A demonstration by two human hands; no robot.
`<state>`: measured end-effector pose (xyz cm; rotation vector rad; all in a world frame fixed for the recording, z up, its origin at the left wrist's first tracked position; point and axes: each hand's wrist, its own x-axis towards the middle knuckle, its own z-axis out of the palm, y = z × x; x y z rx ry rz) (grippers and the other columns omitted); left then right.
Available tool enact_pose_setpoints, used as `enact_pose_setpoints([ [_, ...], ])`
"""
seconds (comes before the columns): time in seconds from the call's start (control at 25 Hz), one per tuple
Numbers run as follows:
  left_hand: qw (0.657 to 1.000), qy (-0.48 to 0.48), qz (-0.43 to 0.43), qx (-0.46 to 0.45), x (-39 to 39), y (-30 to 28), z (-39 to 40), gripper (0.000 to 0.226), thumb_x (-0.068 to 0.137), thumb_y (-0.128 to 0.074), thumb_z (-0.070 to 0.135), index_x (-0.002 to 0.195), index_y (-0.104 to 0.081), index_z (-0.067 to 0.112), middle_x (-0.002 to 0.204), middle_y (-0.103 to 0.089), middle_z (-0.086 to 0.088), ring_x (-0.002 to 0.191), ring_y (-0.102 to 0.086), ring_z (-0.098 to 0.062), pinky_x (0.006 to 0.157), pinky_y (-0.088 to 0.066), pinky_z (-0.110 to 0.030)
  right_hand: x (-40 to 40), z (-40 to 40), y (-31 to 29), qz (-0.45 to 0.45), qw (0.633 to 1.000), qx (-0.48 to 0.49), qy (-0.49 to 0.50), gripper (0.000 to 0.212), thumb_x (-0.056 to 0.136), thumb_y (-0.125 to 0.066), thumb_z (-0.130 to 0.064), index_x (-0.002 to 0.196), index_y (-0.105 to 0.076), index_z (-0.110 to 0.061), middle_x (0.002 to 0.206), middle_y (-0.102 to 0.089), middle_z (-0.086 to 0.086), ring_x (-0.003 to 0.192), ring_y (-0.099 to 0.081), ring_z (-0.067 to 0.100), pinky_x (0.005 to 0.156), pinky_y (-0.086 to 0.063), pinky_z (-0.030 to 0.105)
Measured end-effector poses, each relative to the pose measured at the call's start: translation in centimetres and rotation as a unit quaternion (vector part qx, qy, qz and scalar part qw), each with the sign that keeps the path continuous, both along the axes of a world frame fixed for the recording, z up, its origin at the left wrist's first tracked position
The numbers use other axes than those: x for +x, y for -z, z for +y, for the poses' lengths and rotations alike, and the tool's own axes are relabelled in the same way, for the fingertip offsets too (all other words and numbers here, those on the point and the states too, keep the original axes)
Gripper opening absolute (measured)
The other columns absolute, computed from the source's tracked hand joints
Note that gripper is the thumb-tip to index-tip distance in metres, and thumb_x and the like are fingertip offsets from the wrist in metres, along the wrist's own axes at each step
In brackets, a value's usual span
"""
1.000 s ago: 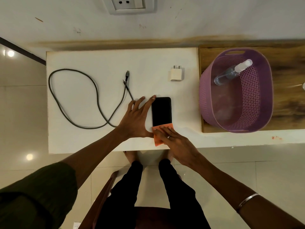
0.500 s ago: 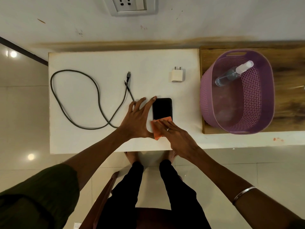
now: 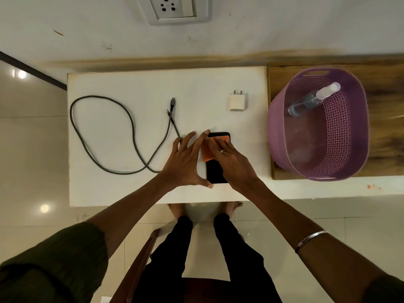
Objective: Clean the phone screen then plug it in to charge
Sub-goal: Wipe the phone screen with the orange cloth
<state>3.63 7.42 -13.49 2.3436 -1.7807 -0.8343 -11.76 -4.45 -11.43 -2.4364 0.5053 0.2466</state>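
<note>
1. Right now the right hand (image 3: 231, 162) is pressing an orange cloth (image 3: 207, 150) flat under its fingers onto the upper part of the phone (image 3: 216, 171), which is lying face up near the front edge of the white worktop (image 3: 131, 189).
2. Meanwhile the left hand (image 3: 185, 162) is spreading wide along the phone's left side, thumb at the near corner and forefinger at the far one, bracing it without gripping anything.
3. Wiping well probably means keeping that brace firm so the phone is not sliding toward the worktop edge, and covering the screen top to bottom in overlapping passes with light, even pressure.
4. The lower screen is showing bare and dark, so it likely needs its pass too.
5. Waiting for the charging step, the cable (image 3: 105, 136) is looping on the left, well apart from the white adapter (image 3: 238, 102), and the wall socket (image 3: 175, 7) is sitting above.
6. The spray bottle (image 3: 310, 101) is lying inside the purple basket (image 3: 349, 136).
</note>
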Motion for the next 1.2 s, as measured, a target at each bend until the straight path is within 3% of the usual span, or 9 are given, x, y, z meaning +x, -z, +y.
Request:
enact_pose_setpoints([
  [0.12, 1.0, -0.003, 0.007, -0.002, 0.1, 0.0, -0.1, 0.155, 0.04, -0.065, 0.095, 0.159, -0.009, 0.014, 0.167, -0.015, -0.002, 0.151, -0.018, -0.031, 0.12, -0.016, -0.051, 0.4, -0.7, 0.2, -0.038, 0.999, 0.007, 0.032, 0.058, 0.091, -0.052, -0.001, 0.147, -0.038, -0.011, 0.156, -0.031, 0.008, 0.145, -0.021, 0.021, 0.121, -0.013, 0.03],
  [0.24, 1.0, -0.001, 0.006, -0.012, 0.1, 0.3, 0.0, 0.151, 0.042, -0.064, 0.095, 0.158, -0.011, 0.013, 0.166, -0.018, -0.003, 0.151, -0.019, -0.032, 0.12, -0.016, -0.051, 0.3, -0.3, 0.2, 0.011, 0.998, 0.059, 0.027, 0.063, 0.094, -0.058, -0.017, 0.149, -0.029, -0.008, 0.159, -0.019, 0.009, 0.146, -0.007, 0.016, 0.121, -0.016, 0.034],
  [0.36, 1.0, 0.002, 0.004, -0.012, 0.1, 0.3, -0.1, 0.149, 0.042, -0.063, 0.095, 0.156, -0.014, 0.012, 0.166, -0.02, -0.004, 0.151, -0.02, -0.032, 0.12, -0.016, -0.05, 0.3, -1.0, 0.3, 0.004, 1.0, 0.008, 0.013, 0.064, 0.096, -0.054, -0.027, 0.151, -0.024, -0.012, 0.16, -0.015, 0.006, 0.149, -0.007, 0.024, 0.12, 0.0, 0.024],
  [0.44, 1.0, 0.002, 0.002, -0.015, 0.1, 0.3, 0.0, 0.148, 0.043, -0.064, 0.094, 0.156, -0.016, 0.011, 0.164, -0.023, -0.006, 0.151, -0.021, -0.033, 0.119, -0.018, -0.051, 0.4, -1.6, 0.4, 0.038, 0.998, -0.048, -0.024, 0.071, 0.095, -0.048, -0.043, 0.153, -0.016, -0.016, 0.161, -0.009, 0.003, 0.15, 0.0, 0.025, 0.12, 0.009, 0.029],
  [0.6, 1.0, -0.002, 0.006, -0.023, 0.1, 0.1, -0.1, 0.147, 0.043, -0.067, 0.092, 0.155, -0.015, 0.011, 0.162, -0.027, -0.009, 0.15, -0.023, -0.034, 0.119, -0.018, -0.051, 0.7, -2.0, 0.8, 0.027, 0.998, 0.019, 0.059, 0.068, 0.095, -0.049, -0.043, 0.15, -0.022, -0.013, 0.161, -0.009, 0.002, 0.144, 0.006, 0.011, 0.105, 0.022, 0.005],
  [0.72, 1.0, 0.002, 0.004, -0.013, 0.0, -0.1, -0.1, 0.148, 0.043, -0.068, 0.091, 0.156, -0.015, 0.011, 0.164, -0.024, -0.007, 0.151, -0.021, -0.033, 0.12, -0.016, -0.051, -0.1, -2.3, 0.4, 0.021, 0.997, -0.034, 0.067, 0.073, 0.087, -0.038, -0.058, 0.15, -0.016, -0.03, 0.161, -0.01, 0.001, 0.143, 0.009, 0.016, 0.114, 0.013, 0.022],
  [0.84, 1.0, 0.0, 0.001, 0.002, 0.0, -0.2, -0.1, 0.151, 0.042, -0.067, 0.093, 0.157, -0.012, 0.012, 0.166, -0.019, -0.004, 0.152, -0.018, -0.031, 0.12, -0.015, -0.051, -1.1, -2.1, 0.1, 0.015, 0.993, -0.054, 0.103, 0.074, 0.083, -0.03, -0.051, 0.152, -0.025, -0.024, 0.159, -0.022, 0.006, 0.14, 0.005, 0.023, 0.114, -0.009, 0.04],
  [0.96, 1.0, -0.002, 0.001, 0.009, 0.0, -0.2, -0.2, 0.152, 0.041, -0.067, 0.093, 0.158, -0.011, 0.013, 0.167, -0.015, -0.002, 0.152, -0.018, -0.031, 0.12, -0.015, -0.051, -2.0, -1.6, 0.1, -0.009, 0.988, -0.085, 0.126, 0.067, 0.085, -0.049, -0.033, 0.148, -0.036, -0.014, 0.151, -0.041, 0.01, 0.138, -0.012, 0.031, 0.109, -0.027, 0.049],
  [1.2, 1.0, 0.001, 0.002, 0.015, 0.0, 0.0, -0.2, 0.152, 0.041, -0.069, 0.092, 0.158, -0.012, 0.012, 0.168, -0.012, -0.002, 0.153, -0.015, -0.032, 0.121, -0.013, -0.053, -4.1, 1.3, 0.2, 0.024, 0.987, -0.092, 0.127, 0.085, 0.079, -0.073, -0.001, 0.151, -0.03, -0.015, 0.154, -0.034, 0.006, 0.144, -0.02, 0.036, 0.109, -0.038, 0.053],
])
